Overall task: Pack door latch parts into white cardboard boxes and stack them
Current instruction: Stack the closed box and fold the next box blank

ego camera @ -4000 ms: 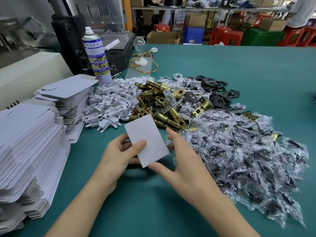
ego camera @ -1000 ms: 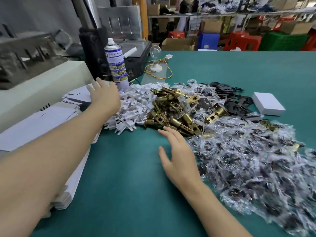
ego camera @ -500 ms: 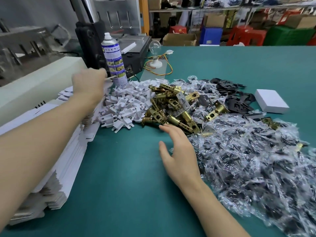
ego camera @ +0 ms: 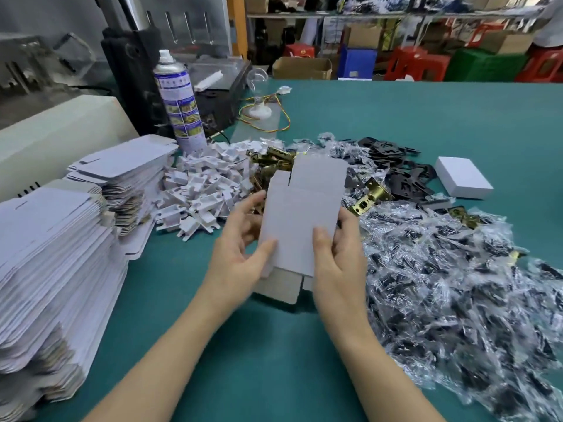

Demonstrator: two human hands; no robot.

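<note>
A flat white cardboard box blank (ego camera: 300, 214) stands upright between both hands above the green table (ego camera: 396, 117). My left hand (ego camera: 240, 254) grips its left edge, thumb on the front. My right hand (ego camera: 338, 254) grips its right edge the same way. Behind the blank lie brass door latches (ego camera: 370, 193), partly hidden. One closed white box (ego camera: 463, 181) sits at the right, past black plates (ego camera: 396, 166). Stacks of flat box blanks (ego camera: 45, 254) fill the left side.
White plastic inserts (ego camera: 207, 184) are heaped left of the latches. Clear bags of small parts (ego camera: 457, 284) cover the right side. A spray can (ego camera: 179, 99), a black machine (ego camera: 134, 62) and a bulb with wires (ego camera: 259, 99) stand at the back.
My left hand left the far stack of blanks and brought one to the middle. My right hand lifted off the table and took the blank's other edge.
</note>
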